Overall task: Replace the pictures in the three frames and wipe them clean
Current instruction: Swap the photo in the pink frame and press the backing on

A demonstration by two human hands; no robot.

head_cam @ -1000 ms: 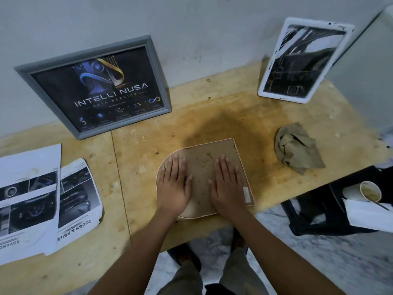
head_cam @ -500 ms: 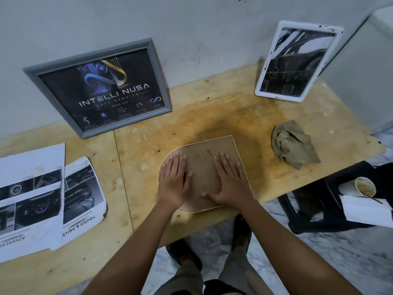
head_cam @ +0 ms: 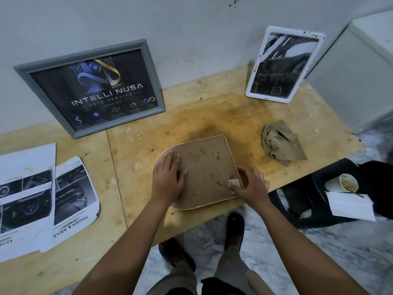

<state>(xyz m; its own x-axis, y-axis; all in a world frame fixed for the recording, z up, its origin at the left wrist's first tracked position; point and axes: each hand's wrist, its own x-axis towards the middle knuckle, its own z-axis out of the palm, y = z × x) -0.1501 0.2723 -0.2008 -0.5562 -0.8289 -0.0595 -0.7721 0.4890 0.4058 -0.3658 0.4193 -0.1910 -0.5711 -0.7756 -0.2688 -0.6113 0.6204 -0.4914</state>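
- The face-down frame is laid on the counter at its front edge, with the brown backing board upward and the rounded side to the left.
- The left hand is spread flat on the left part of the board, fingers straight, with nothing gripped.
- The right hand is curled at the frame's right edge by the near corner, thumb beside a small white label. The edge appears to be pinched, though the fingertips beneath are hidden.
- Whether the board is to be lifted out or the whole frame turned cannot be told.
- A slide off the counter is judged the main risk. If one side is lifted while the other is pressed, the frame could be levered over the edge to the floor.
- If only one corner is pried, the thin board could be bent or cracked. No retaining tabs can be seen.
- Crumbs and stains are scattered over the counter, so the hidden front could be scratched if the frame is dragged.
- The grey frame and white frame are only leaned against the wall and could be toppled by a jolt.
- The cloth looks soiled, so smears may be left.
- The printed sheets lie well apart at the left, and one partly overhangs the edge.
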